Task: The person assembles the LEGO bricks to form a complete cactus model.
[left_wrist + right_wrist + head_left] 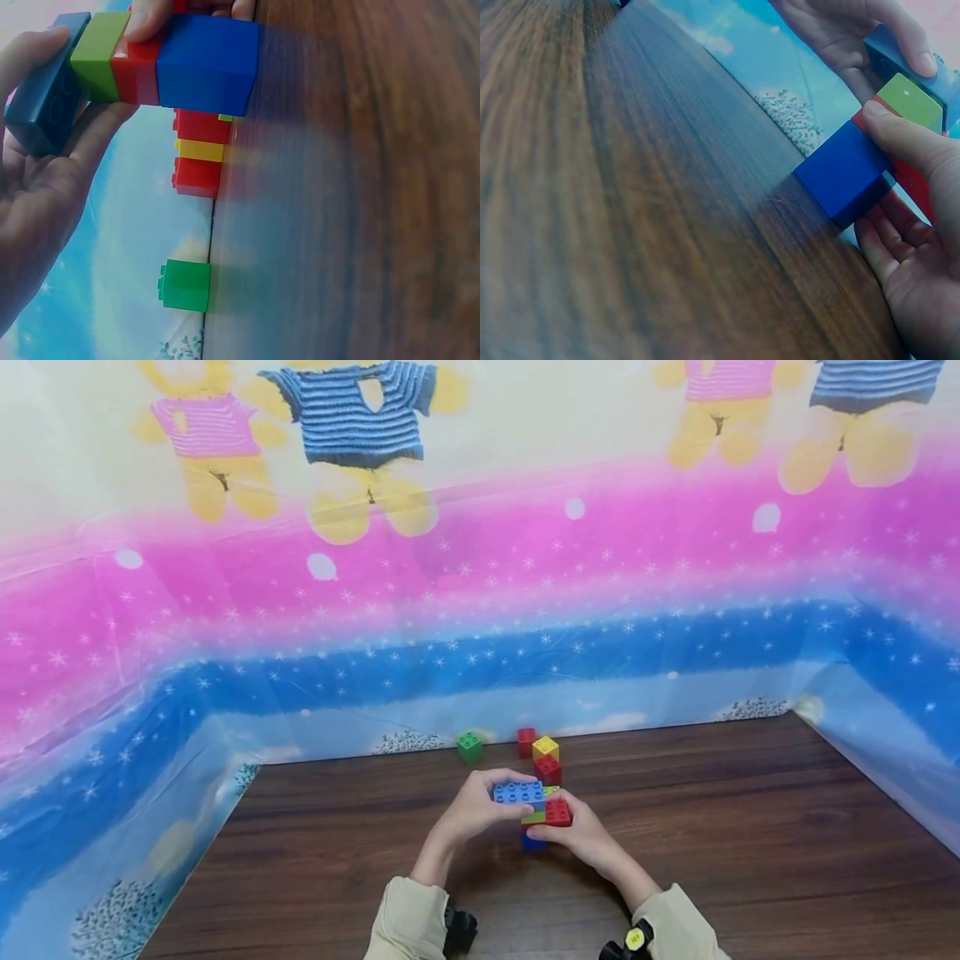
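My left hand (468, 810) pinches a light blue brick (517, 792) between thumb and fingers. That brick sits at the top of a small stack, right against a lime green brick (99, 56). Below the green one comes a red brick (557, 812), and a dark blue brick (208, 64) forms the bottom. My right hand (588, 839) grips the stack at the red brick, its thumb across the near side and fingers behind. In the right wrist view the dark blue brick's underside edge is close to the tabletop.
Behind the hands on the wooden table (315, 852) stand a red brick (548, 769), a yellow brick (546, 748) and another red brick (527, 742). A green brick (470, 747) stands apart to their left, near the back edge. A printed curtain (480, 577) hangs behind the table.
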